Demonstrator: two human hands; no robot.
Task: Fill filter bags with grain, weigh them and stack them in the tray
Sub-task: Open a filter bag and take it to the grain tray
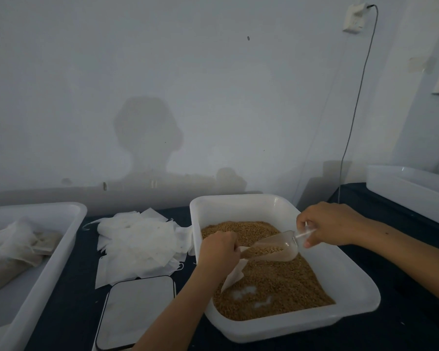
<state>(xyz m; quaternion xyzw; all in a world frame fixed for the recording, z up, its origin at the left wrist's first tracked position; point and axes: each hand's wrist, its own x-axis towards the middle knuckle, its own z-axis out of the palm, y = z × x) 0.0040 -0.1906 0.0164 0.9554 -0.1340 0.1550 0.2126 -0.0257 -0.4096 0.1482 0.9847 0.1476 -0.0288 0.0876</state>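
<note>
Right hand (327, 225) has a curled grip on the clear plastic scoop (276, 247), tipped down-left toward the thin white filter bag (235, 273) pinched open in the left hand (219, 250). Both hover over the white plastic tub (352, 282) of golden-brown grain (276, 287) at the tabletop's right side, with forearms angled in from the near edge.

You have a wall socket (354, 19) up on the right, its cable (360, 89) hanging down the wall (213, 72).

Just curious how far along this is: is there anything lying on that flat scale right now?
No, the scale shows only its bare grey top, while the filter bag hangs from the left hand over the grain tub.
</note>
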